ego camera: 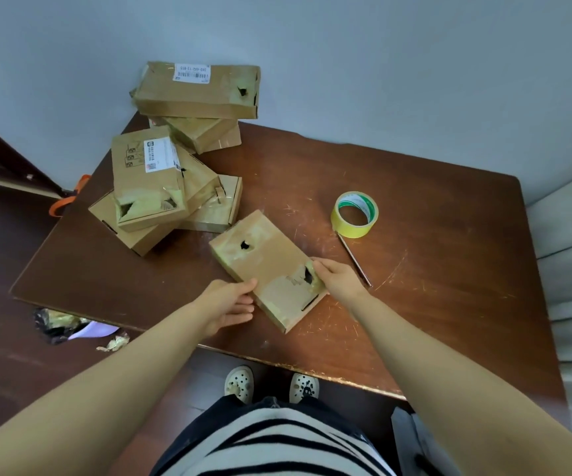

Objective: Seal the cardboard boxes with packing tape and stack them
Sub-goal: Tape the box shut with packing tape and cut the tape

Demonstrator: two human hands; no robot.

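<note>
Left hand (pixel 233 304): thumb lies on the top face and the fingers (pixel 243 309) curl along the left long edge of the box (pixel 270 259), so it has a grip. Right hand (pixel 337 278): thumb on top right beside a torn hole, remaining fingers wrapped down the right edge near the near corner, also gripping. The box sits between the two hands, diagonal on the table (pixel 432 269), far end pointing up-left; cannot tell if it's lifted off the surface. It's closed, with glossy tape patches on top and two dark torn holes; contents not visible. Yellow tape roll (pixel 355 214) lies flat, hole up, right of the box and apart from both hands. Thin stick (pixel 355 259) runs from the roll's base towards the right wrist. Near pile (pixel 147 180) sits just left of the box's far end: several closed boxes stacked askew, top one labelled and torn at its near end. Far pile (pixel 198 91) is at the back-left corner by the wall, large labelled box on top, all closed.
</note>
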